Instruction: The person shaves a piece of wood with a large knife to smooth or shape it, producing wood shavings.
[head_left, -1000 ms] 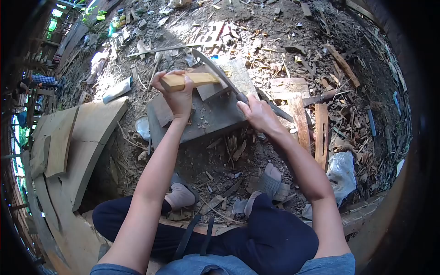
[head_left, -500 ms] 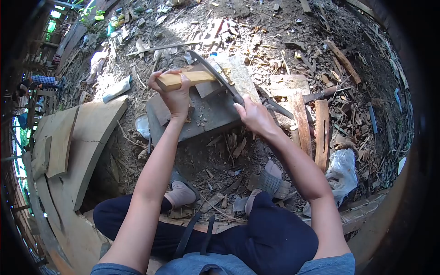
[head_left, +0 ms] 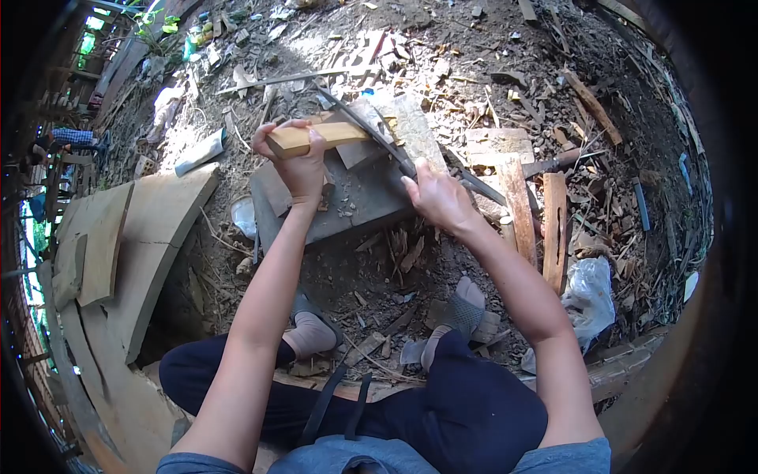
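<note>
My left hand (head_left: 302,172) is wrapped round a pale yellow, slightly curved piece of wood (head_left: 335,135), thumb on its near side. The far end of the wood meets the long, dark machete blade (head_left: 355,120). My right hand (head_left: 439,196) is closed on the machete's handle, which is mostly hidden in the fist. The blade slants up and left from it. Both hands work over a low, dark block (head_left: 365,193) on the ground. Small wood chips and a short wood offcut (head_left: 357,154) lie on the block, beneath the held piece.
Large planks (head_left: 162,229) lean at the left. Split wood pieces (head_left: 555,229) and another blade with a wooden handle (head_left: 564,159) lie at the right, near a plastic bag (head_left: 588,296). Chips litter the dirt. A person (head_left: 71,138) shows far left.
The machete blade has turned slightly, its broad side now showing less. My right hand has shifted a little, while the piece of wood stays nearly in place in my left hand.
</note>
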`<action>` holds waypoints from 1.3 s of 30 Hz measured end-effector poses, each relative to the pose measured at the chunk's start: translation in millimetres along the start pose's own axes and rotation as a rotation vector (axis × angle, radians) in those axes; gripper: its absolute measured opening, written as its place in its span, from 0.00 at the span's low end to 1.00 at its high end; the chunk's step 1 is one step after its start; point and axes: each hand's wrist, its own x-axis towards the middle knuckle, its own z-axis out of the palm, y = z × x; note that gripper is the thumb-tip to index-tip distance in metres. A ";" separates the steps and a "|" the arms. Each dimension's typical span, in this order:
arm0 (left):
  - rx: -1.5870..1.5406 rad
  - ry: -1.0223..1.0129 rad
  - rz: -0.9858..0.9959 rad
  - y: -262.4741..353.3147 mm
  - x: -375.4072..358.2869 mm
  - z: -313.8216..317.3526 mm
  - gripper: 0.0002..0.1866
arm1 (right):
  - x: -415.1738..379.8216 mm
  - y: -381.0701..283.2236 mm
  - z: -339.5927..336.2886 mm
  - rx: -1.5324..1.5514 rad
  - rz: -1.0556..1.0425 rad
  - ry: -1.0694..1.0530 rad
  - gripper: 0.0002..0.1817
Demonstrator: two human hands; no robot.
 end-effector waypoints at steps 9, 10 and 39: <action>-0.165 -0.073 -0.167 14.4 11.0 8.9 0.31 | 3.5 15.6 -12.7 0.267 0.129 -0.075 0.28; -0.168 -0.101 -0.161 15.5 10.3 12.2 0.31 | 3.5 21.4 -7.8 0.300 0.144 -0.035 0.27; -0.153 -0.014 -0.098 3.8 12.8 20.8 0.30 | -1.0 5.1 -5.9 -0.002 -0.010 0.096 0.26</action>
